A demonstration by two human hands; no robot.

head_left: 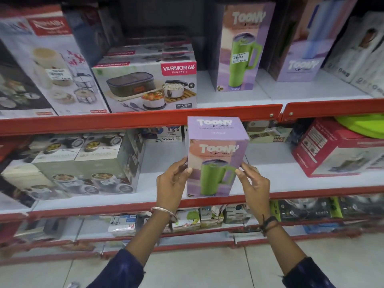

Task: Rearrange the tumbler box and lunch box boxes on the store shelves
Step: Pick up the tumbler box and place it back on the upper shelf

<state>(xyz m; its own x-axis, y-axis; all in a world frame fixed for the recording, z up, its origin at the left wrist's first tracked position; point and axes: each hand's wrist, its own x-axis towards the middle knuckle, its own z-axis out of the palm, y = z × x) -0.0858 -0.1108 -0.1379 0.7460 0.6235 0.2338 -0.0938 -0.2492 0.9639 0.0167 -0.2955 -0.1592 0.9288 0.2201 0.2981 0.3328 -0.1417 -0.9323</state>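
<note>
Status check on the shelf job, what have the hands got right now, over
Left hand and right hand grip the purple tumbler box by its sides, upright, at the middle shelf. Nothing in the way.

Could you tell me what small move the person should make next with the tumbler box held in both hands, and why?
Probably lift the held box to the upper shelf, left of the matching tumbler box. Left hand and right hand grip its sides, and that spot looks bare.
</note>
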